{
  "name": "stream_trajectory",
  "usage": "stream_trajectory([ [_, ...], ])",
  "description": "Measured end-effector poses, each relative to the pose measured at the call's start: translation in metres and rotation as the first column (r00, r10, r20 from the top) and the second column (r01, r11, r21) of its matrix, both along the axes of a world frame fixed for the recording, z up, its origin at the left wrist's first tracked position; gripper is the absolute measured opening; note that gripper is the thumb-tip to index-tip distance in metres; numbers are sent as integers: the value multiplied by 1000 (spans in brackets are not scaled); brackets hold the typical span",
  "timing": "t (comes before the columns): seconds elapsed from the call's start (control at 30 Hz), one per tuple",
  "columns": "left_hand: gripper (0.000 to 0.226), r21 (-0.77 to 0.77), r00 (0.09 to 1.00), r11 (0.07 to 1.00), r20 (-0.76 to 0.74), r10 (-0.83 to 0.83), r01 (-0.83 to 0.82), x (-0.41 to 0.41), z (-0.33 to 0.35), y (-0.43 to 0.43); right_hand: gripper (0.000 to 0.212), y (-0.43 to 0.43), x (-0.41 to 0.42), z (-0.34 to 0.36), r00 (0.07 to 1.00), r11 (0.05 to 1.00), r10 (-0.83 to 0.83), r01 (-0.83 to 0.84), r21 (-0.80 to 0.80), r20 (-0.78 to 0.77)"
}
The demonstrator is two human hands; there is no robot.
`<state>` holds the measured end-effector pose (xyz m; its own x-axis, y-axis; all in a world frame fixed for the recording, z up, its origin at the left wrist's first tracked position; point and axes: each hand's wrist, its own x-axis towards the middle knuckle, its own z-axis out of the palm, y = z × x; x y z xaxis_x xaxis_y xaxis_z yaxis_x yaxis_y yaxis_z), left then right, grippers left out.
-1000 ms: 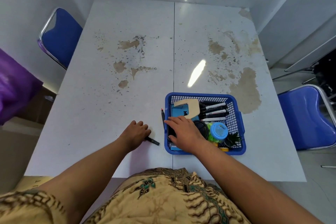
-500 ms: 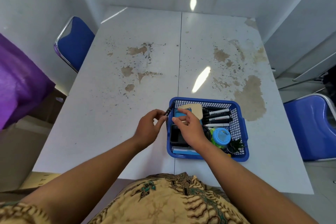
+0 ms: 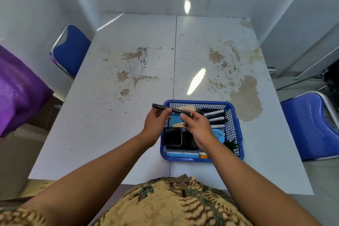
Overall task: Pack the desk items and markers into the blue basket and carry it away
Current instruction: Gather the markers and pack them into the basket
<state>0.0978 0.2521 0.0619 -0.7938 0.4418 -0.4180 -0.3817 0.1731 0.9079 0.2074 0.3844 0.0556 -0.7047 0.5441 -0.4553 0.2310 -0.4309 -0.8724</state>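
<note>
The left hand (image 3: 156,123) has its fingers curled and pinches a slim black marker pen (image 3: 175,110) between thumb and fingertips, a little left of the pen's middle. The right hand (image 3: 198,126) pinches the same pen at its right end, close to a thin yellow band, with the other fingers loosely bent beneath. The pen lies almost level, its left end sticking out past the left hand, and it is held in the air above the far left corner of a blue plastic mesh basket (image 3: 236,128). Pale print runs along the barrel but is too small to read.

The basket stands on the near right part of the white counter (image 3: 110,134). Along its far right side lie several black markers with white labels (image 3: 215,116); their lettering cannot be read. A beige wooden piece (image 3: 189,108) and a blue card (image 3: 175,120) lie at the far left. A black rectangular case (image 3: 172,138) sits nearer, and a light blue round lid (image 3: 220,135) shows just right of the right wrist. A small green spiky plant (image 3: 232,145) fills the near right corner, and a flat pale blue box (image 3: 182,153) lies against the near wall.

The counter's surface is worn in brown patches. A blue chair (image 3: 71,51) stands at its far left, another blue chair (image 3: 310,124) at its right, and a purple cloth (image 3: 18,88) hangs at the left edge.
</note>
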Motion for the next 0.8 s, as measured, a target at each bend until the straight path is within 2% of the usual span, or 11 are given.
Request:
stream_trajectory([
  [0.07,19,-20,998,998,-24,-59,59,4,0,4,16,10,5,2,998,996,-53,49,-68,-45],
  [0.1,16,-49,991,994,-84,-106,102,5,-2,5,14,15,6,3,992,988,-107,100,-114,-59],
  [0.17,14,-218,938,964,-275,-210,153,4,-9,5,15,30,9,0,967,953,-247,232,-193,-58],
  [0.23,32,-467,845,874,-407,-346,133,-3,-23,2,19,49,13,-5,933,917,-358,347,-198,-23],
  [0.3,54,-655,784,747,-402,-474,115,-9,-35,-4,17,66,19,-11,891,885,-452,454,-108,42],
  [0.33,59,-705,781,698,-363,-508,127,-10,-39,-6,12,75,22,-15,861,861,-502,507,-49,82],
  [0.37,60,-724,790,673,-320,-523,152,-10,-41,-8,9,81,25,-17,826,833,-550,553,17,124],
  [0.47,53,-693,808,681,-249,-534,237,-9,-43,-10,12,97,27,-29,730,769,-639,616,173,242],
  [0.7,58,-681,847,677,-158,-507,278,-18,-44,-14,24,112,18,-58,717,853,-520,469,230,465],
  [0.8,49,-650,871,698,-111,-478,300,-22,-47,-18,34,116,17,-64,694,865,-499,430,258,518],
])
